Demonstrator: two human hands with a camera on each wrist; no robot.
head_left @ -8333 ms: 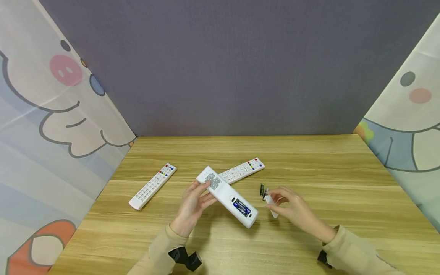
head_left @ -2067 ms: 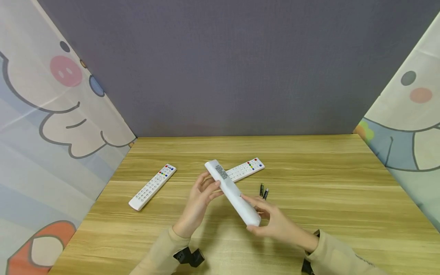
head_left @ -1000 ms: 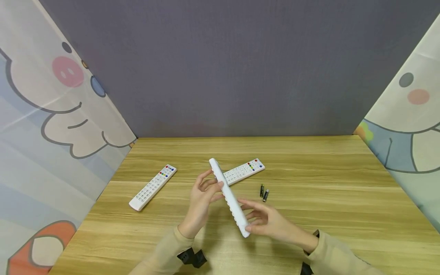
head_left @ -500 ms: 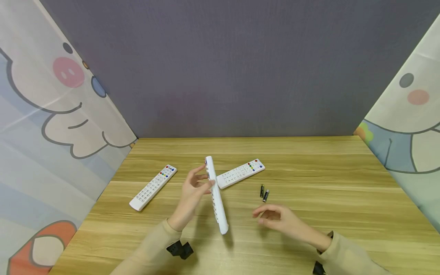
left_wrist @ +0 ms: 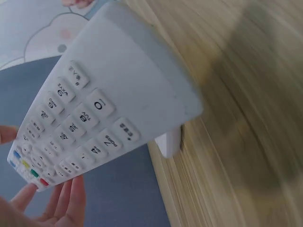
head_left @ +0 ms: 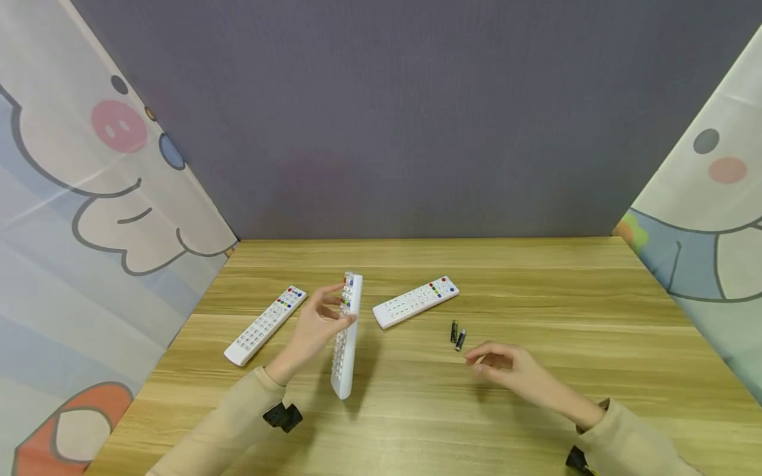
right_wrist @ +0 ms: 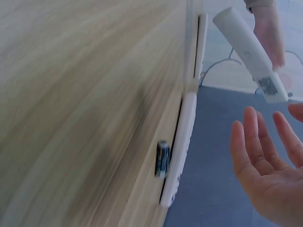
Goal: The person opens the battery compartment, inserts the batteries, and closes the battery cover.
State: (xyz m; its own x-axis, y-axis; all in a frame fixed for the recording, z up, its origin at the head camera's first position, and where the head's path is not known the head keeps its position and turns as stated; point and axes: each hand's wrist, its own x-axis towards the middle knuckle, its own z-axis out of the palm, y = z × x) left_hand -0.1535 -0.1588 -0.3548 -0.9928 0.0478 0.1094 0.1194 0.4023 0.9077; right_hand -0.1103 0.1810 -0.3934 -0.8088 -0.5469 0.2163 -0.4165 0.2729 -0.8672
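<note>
My left hand (head_left: 309,329) pinches a white remote control (head_left: 350,347) by its edges near the coloured-button end. Held above the table, the remote stands tilted on its side, its keypad turned left. The left wrist view shows its keys (left_wrist: 98,105) close up. In the right wrist view the back of the remote (right_wrist: 246,49), with a grey label, faces my right hand (head_left: 518,371). That hand hovers over the table with loosely bent fingers and holds nothing. Just beyond its fingertips lie two small dark batteries (head_left: 461,340), side by side.
A second white remote (head_left: 264,326) lies keys up on the left of the wooden table (head_left: 565,297). A third remote (head_left: 415,303) lies slantwise behind the batteries. A grey panel (head_left: 417,132) rises at the table's back edge, with cartoon-printed curtains (head_left: 149,218) at both sides.
Earlier the held remote's battery bay was uncovered, blue batteries inside, the right hand holding the cover. Later both hands held the remote. Now the right has let go; the left has carried it left, turning it.
</note>
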